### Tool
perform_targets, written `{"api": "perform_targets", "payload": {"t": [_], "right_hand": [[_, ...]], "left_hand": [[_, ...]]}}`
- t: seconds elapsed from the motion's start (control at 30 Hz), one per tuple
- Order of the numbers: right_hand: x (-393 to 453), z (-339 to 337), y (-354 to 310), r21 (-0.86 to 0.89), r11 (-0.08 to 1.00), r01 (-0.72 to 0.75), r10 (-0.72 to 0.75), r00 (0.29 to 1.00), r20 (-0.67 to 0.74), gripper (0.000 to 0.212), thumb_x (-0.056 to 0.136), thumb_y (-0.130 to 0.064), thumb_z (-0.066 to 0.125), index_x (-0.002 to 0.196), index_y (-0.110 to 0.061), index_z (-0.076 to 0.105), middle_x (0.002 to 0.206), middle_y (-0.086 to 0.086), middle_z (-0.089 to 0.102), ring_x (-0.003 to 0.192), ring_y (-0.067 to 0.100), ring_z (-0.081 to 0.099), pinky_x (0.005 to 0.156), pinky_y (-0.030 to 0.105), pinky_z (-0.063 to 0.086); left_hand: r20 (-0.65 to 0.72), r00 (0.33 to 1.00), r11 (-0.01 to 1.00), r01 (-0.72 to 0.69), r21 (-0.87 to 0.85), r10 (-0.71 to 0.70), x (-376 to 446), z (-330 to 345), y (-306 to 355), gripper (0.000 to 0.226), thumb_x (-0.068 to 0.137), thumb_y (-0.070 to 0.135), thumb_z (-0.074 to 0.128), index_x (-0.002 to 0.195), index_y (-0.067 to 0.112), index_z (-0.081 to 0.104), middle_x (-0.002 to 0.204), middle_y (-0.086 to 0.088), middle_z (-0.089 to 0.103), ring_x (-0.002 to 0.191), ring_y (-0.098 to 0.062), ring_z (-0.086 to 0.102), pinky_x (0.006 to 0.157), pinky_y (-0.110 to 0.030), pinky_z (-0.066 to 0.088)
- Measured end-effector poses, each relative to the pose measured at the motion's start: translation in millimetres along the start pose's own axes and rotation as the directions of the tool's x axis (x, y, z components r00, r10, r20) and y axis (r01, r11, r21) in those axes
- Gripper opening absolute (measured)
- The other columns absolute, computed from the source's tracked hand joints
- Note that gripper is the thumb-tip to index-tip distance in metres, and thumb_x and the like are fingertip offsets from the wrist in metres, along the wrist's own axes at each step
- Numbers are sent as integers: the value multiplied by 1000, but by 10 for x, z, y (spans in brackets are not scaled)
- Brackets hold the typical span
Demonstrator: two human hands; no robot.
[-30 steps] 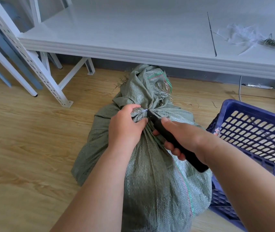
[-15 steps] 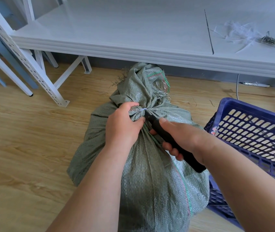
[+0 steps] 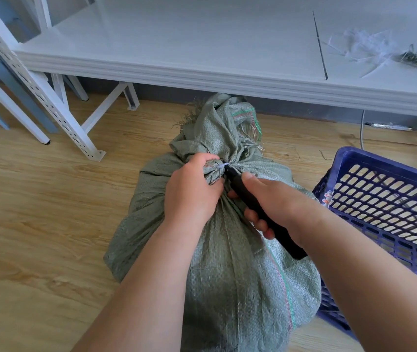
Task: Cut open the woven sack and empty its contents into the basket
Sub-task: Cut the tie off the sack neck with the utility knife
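A full grey-green woven sack point(image 3: 230, 280) stands on the wooden floor, its neck gathered and bound by a white tie point(image 3: 220, 166). My left hand point(image 3: 189, 191) grips the bunched neck just left of the tie. My right hand point(image 3: 276, 204) is closed around a black-handled cutter point(image 3: 258, 212), whose tip touches the white tie. The blade itself is too small to make out. A blue slotted plastic basket point(image 3: 390, 207) stands on the floor, touching the sack's right side.
A white table point(image 3: 202, 54) runs across the back, with white and green fibre scraps point(image 3: 390, 52) on its right part. White perforated shelf legs point(image 3: 49, 107) stand at the left. A grey cable point(image 3: 361, 128) hangs behind the basket. Bare wooden floor point(image 3: 44, 224) lies to the left.
The cutter's tip has edged up against the white tie. Both hands keep their grips; the view has shifted slightly.
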State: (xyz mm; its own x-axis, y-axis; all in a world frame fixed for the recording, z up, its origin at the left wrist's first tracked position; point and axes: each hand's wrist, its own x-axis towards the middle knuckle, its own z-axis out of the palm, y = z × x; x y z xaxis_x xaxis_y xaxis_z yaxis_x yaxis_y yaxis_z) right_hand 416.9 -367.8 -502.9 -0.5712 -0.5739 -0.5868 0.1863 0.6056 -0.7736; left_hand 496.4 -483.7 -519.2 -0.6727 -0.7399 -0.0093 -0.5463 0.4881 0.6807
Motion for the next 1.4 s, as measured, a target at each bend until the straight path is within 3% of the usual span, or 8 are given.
{"api": "perform_targets", "payload": {"t": [0.17, 0.37, 0.63, 0.83, 1.03, 1.4], "right_hand": [[13, 30, 31, -15, 999, 38, -39, 999, -32, 50, 100, -53, 33, 96, -18, 68, 53, 2, 50, 41, 17, 40, 42, 24, 34], [-26, 21, 29, -19, 999, 43, -44, 998, -39, 48, 101, -52, 34, 97, -18, 68, 53, 2, 49, 41, 17, 39, 41, 24, 32], [-69, 25, 23, 2, 1000, 6, -6, 1000, -27, 47, 101, -52, 33, 106, -18, 66, 54, 4, 49, 40, 16, 38, 41, 21, 32], [-64, 27, 54, -13, 1000, -9, 9, 1000, -28, 47, 101, -52, 33, 113, -18, 63, 53, 3, 50, 39, 16, 39, 42, 22, 33], [-54, 31, 105, 1, 1000, -16, 16, 1000, -10, 47, 100, -53, 33, 114, -19, 63, 53, 2, 49, 40, 16, 39, 43, 22, 33], [-45, 17, 114, -29, 1000, 10, -10, 1000, -2, 47, 100, -53, 34, 117, -19, 62, 53, 1, 50, 39, 16, 40, 42, 22, 34]], "left_hand": [[12, 1000, 1000, 14, -22, -14, -1, -22, -19, 38, 86, 29, 68, 121, 37, 59, 98, 5, 69, 71, -21, 59, 61, -28, 42], [-31, 999, 999, 37, -11, -37, -1, 4, -1, 41, 86, 30, 69, 125, 37, 59, 116, 2, 68, 101, -23, 63, 78, -32, 50], [-59, 997, 999, 44, -6, -44, -6, 25, 24, 41, 86, 28, 69, 125, 37, 59, 121, 5, 67, 111, -21, 62, 82, -29, 46], [-73, 996, 999, 44, 18, -42, 1, 35, 12, 42, 86, 28, 68, 126, 36, 58, 121, 4, 67, 110, -21, 61, 80, -28, 44], [-57, 997, 998, 55, 24, -54, 22, 24, -14, 43, 86, 27, 68, 127, 36, 57, 117, 1, 68, 93, -24, 64, 73, -29, 44], [-73, 997, 999, 39, 21, -37, 21, 47, -6, 42, 85, 27, 68, 125, 36, 59, 116, 4, 69, 107, -22, 63, 82, -33, 50]]}}
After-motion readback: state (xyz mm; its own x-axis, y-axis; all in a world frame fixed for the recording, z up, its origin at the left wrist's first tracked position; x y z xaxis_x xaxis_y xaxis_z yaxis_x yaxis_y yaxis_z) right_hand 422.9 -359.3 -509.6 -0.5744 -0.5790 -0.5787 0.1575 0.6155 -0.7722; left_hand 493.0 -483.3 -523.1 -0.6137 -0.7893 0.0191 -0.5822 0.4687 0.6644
